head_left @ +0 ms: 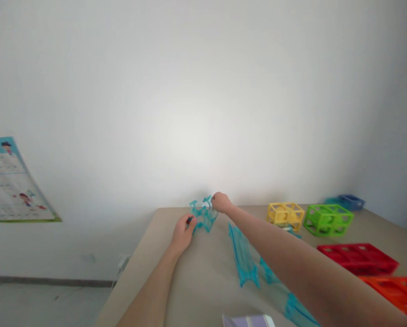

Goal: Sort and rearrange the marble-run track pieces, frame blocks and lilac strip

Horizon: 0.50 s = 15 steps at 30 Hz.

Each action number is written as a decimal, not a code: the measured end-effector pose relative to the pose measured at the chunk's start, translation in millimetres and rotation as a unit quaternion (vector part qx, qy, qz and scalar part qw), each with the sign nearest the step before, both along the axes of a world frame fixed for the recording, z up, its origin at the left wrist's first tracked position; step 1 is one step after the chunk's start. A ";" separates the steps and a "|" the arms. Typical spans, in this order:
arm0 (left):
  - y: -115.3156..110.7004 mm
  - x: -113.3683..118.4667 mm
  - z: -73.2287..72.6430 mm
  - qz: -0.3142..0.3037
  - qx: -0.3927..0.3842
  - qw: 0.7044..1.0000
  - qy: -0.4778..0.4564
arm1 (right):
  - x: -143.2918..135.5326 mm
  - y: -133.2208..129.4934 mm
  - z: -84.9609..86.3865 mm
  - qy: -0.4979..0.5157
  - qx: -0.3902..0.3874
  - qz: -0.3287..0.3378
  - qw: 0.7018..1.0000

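Observation:
Near the far edge of the table, a translucent teal plastic piece [206,218] with short pegs stands between my hands. My left hand [183,231] is closed on its left side, and something small and dark shows at the fingertips. At the upper right of the same piece, my right hand [221,202] is closed with its fingertips pinched against it. The fingers of the right hand are partly hidden. A long translucent teal track piece [243,254] lies on the table beneath my right forearm, and a second teal piece [296,309] is partly covered by that arm.
To the right stand a yellow frame block [285,215], a green one [327,220], a red one [359,256] and an orange one [399,290]. A blue tray [351,201] sits by the wall. A purple-and-white card [249,321] lies at the table's [193,281] near side. A poster [11,181] hangs left.

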State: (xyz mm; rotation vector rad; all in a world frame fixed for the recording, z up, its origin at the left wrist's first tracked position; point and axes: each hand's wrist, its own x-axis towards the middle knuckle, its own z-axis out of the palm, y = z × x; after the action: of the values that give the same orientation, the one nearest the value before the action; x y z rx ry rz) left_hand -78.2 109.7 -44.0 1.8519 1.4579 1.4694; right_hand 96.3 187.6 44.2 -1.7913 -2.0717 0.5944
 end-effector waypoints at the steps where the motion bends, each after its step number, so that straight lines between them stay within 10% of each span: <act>1: 0.1 0.8 -0.6 0.001 0.004 1.000 0.015 | 2.0 -1.5 0.8 -0.019 -0.003 0.002 1.000; 15: -3.1 6.8 -4.4 -0.018 0.016 0.985 0.170 | 46.5 -88.8 13.5 -0.183 0.017 0.051 0.982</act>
State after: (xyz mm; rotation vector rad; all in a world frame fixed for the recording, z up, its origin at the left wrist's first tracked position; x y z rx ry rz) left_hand -71.4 106.6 -48.5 2.2210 1.5434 1.2079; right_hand 142.8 98.8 57.8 -1.8984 -2.4075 0.2639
